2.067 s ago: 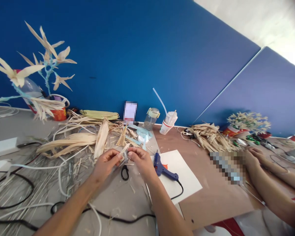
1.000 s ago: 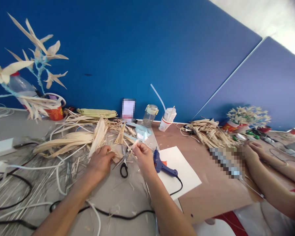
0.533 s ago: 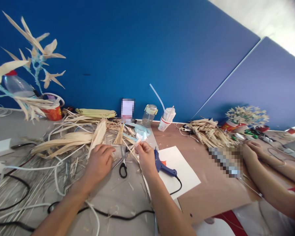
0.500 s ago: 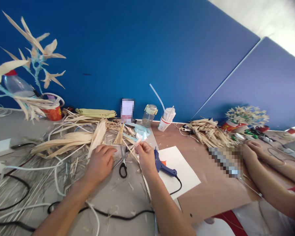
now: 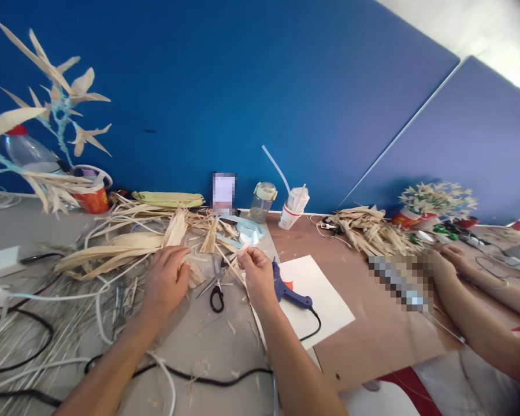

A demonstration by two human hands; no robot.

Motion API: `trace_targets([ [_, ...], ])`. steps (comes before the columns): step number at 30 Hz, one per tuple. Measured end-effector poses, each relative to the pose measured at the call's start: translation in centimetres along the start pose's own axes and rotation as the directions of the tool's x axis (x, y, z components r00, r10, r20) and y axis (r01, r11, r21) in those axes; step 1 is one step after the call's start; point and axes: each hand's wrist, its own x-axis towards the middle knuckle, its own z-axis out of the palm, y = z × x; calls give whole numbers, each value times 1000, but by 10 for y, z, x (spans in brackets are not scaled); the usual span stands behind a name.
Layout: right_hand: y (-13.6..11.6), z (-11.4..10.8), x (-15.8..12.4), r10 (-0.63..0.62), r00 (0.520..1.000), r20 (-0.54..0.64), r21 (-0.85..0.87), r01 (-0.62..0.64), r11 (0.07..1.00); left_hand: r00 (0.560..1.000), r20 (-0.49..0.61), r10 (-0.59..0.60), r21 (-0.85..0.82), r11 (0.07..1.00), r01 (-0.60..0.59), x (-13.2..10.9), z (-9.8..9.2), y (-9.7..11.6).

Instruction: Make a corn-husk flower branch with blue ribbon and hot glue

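Note:
My left hand [image 5: 167, 280] rests on the near end of a pile of dried corn husks [image 5: 117, 248], its fingers curled down; whatever lies under them is hidden. My right hand [image 5: 256, 274] pinches a small pale strip [image 5: 243, 251] between thumb and fingertips. Between the hands lie scissors with black handles [image 5: 217, 299]. Just right of my right hand, a blue glue gun [image 5: 289, 293] sits on a white sheet [image 5: 325, 294]. Light blue ribbon [image 5: 250, 230] lies beyond my right hand.
Cables [image 5: 216, 381] cross the near left of the table. At the back stand a phone [image 5: 224, 193], a glass jar [image 5: 263, 202] and a paper cup [image 5: 290, 216]. Husk flowers [image 5: 63, 104] rise at the left. Another person's arms [image 5: 472, 312] rest at the right.
My left hand has moved left, away from the scissors and onto the husks, and its fingers have curled. My right hand stays nearly in place, still pinching the pale strip.

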Motion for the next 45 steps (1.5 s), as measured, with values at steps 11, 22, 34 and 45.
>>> trace_targets([
  [11,2,-2,1,-8,1000,-5,-12,7,1000,966,256,16,-232,972,45,-5,5,18],
  [22,1,-1,1,18,1000,-10,7,-18,1000,950,80,-303,-261,913,313,2,-7,3],
  [34,4,1,1,13,1000,4,18,-13,1000,976,201,-83,-251,959,134,-5,4,4],
  [45,1,2,1,28,1000,12,12,-29,1000,599,754,268,-279,957,-77,-7,-21,52],
])
